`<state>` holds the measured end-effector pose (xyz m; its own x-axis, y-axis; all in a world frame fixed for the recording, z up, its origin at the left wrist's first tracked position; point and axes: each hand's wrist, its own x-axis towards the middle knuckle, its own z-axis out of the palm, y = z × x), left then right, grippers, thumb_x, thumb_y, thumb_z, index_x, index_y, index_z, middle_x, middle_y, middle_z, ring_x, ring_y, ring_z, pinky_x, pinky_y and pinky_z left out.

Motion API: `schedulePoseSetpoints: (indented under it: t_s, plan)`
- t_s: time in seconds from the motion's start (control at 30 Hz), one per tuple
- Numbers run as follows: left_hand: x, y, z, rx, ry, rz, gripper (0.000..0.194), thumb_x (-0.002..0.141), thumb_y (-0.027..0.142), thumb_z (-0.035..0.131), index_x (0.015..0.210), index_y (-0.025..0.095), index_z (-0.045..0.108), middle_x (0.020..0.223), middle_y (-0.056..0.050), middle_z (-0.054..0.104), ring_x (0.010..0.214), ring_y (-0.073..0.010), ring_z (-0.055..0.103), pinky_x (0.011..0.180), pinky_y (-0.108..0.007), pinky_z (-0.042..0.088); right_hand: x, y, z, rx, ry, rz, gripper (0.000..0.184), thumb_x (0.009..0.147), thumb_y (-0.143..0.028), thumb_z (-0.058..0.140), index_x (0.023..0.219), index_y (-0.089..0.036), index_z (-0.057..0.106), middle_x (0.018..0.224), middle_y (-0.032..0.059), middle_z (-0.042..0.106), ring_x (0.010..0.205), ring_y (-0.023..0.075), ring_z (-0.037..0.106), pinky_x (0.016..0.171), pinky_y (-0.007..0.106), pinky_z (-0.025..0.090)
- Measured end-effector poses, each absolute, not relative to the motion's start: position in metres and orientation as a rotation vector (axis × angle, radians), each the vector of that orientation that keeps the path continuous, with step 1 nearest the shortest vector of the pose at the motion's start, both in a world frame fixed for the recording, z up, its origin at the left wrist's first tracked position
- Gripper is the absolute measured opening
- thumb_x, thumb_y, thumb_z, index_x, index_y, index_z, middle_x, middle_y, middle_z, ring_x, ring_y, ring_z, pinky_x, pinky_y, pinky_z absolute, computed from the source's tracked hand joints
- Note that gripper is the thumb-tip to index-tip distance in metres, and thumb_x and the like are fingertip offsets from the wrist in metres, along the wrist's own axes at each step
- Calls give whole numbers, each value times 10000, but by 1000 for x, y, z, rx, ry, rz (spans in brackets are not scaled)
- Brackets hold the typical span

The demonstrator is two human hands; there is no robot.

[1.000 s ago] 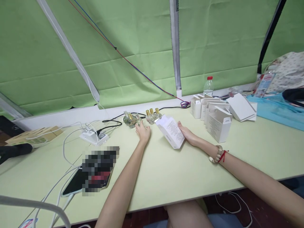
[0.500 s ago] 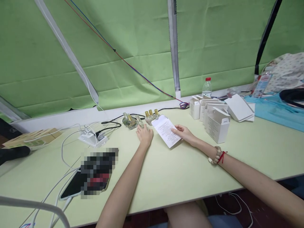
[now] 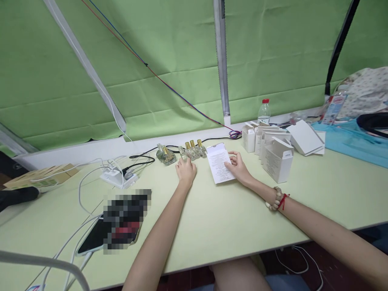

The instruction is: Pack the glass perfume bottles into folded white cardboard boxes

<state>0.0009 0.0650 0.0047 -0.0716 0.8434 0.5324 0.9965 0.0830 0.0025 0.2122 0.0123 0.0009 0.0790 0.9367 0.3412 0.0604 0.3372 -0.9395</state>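
My left hand [image 3: 186, 173] rests on the table with its fingers closed round a small glass perfume bottle [image 3: 182, 152] with a clear cap; most of that bottle is hidden by the fingers. Just beyond it stand several perfume bottles [image 3: 200, 150] with gold caps. Further left are more bottles [image 3: 169, 157], one gold-capped. My right hand [image 3: 238, 166] holds a white printed box [image 3: 220, 165] by its right side, thumb on the printed face. The box is tilted, with its notched edge away from me.
Several white boxes [image 3: 278, 161] stand at the right, with white flat pieces [image 3: 306, 137] behind them. A red-capped bottle [image 3: 264, 111] is near the wall. On the left lie a power strip [image 3: 119, 177], white cables and a phone [image 3: 91, 236]. Blue cloth [image 3: 357, 141] covers the far right.
My left hand has shifted slightly right with the clear-capped bottle, towards the gold-capped ones. My right hand has moved the white box a little right and turned it more upright.
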Motion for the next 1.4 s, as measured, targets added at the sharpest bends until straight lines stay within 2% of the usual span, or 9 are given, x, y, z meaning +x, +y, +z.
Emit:
schedulePoseSetpoints:
  t_s: [0.13, 0.27, 0.5, 0.67, 0.83, 1.0, 1.1, 1.23, 1.4]
  plan:
    - [0, 66, 4, -1824, -1985, -537, 288, 820, 254, 377, 1004, 168, 581, 1017, -150, 530, 929, -265, 533, 809, -365, 371, 215, 8, 4, -1031, -1422, 724, 661, 692, -300, 546, 1270, -246, 229, 1019, 51, 526, 733, 169, 596, 643, 340, 497]
    - [-1, 68, 2, -1818, -1967, -563, 281, 816, 256, 381, 988, 167, 585, 994, -151, 535, 914, -269, 540, 800, -366, 373, 218, 6, 4, -1058, -1574, 506, 642, 736, -268, 490, 1336, -303, 264, 1186, 79, 441, 849, 190, 570, 697, 365, 496]
    - [1, 67, 3, -1827, -1938, -523, 289, 815, 262, 378, 991, 168, 587, 997, -153, 544, 847, -263, 572, 777, -365, 376, 218, 5, 4, -1161, -1593, 293, 515, 726, -306, 522, 1213, -269, 358, 1142, 60, 453, 860, 193, 562, 700, 350, 480]
    - [1, 64, 5, -1817, -1938, -538, 396, 821, 258, 359, 1176, 175, 513, 989, -155, 589, 897, -285, 574, 798, -386, 370, 216, 5, 5, -1216, -1517, 157, 404, 730, -425, 551, 1061, -253, 394, 1040, 41, 479, 833, 192, 562, 616, 308, 465]
    - [1, 64, 4, -1832, -1951, -538, 506, 815, 261, 362, 1312, 173, 405, 1017, -169, 607, 930, -300, 573, 810, -410, 376, 215, -1, 11, -1242, -1620, 69, 463, 772, -382, 528, 1202, -274, 396, 1103, 64, 428, 803, 186, 568, 610, 314, 480]
    - [-3, 70, 0, -1844, -1892, -638, 500, 783, 238, 412, 1274, 151, 453, 983, -178, 606, 877, -303, 582, 772, -415, 397, 215, -3, 15, -1304, -1635, 81, 439, 770, -369, 535, 1192, -275, 461, 1090, 61, 421, 760, 178, 584, 599, 319, 497]
    - [-7, 73, 0, -1885, -1715, -839, 408, 787, 215, 407, 1170, 138, 526, 911, -146, 614, 841, -273, 580, 750, -391, 407, 216, -1, 14, -1303, -1616, 71, 424, 767, -388, 545, 1168, -269, 475, 1084, 58, 426, 763, 180, 585, 605, 325, 504]
    - [-1, 67, 4, -2111, -1160, -988, 331, 827, 200, 360, 1103, 142, 534, 888, -106, 594, 841, -219, 566, 750, -343, 419, 218, 1, 12, -1245, -1643, 64, 397, 788, -412, 538, 1152, -266, 478, 1131, 69, 393, 798, 183, 583, 618, 330, 515]
    - [28, 51, 5, -2353, -741, -1021, 473, 843, 308, 411, 1274, 120, 360, 1173, -168, 502, 1072, -235, 515, 851, -357, 433, 221, 7, 7, -1045, -1713, 172, 340, 850, -385, 471, 1162, -252, 456, 1172, 92, 336, 942, 191, 555, 750, 346, 525]
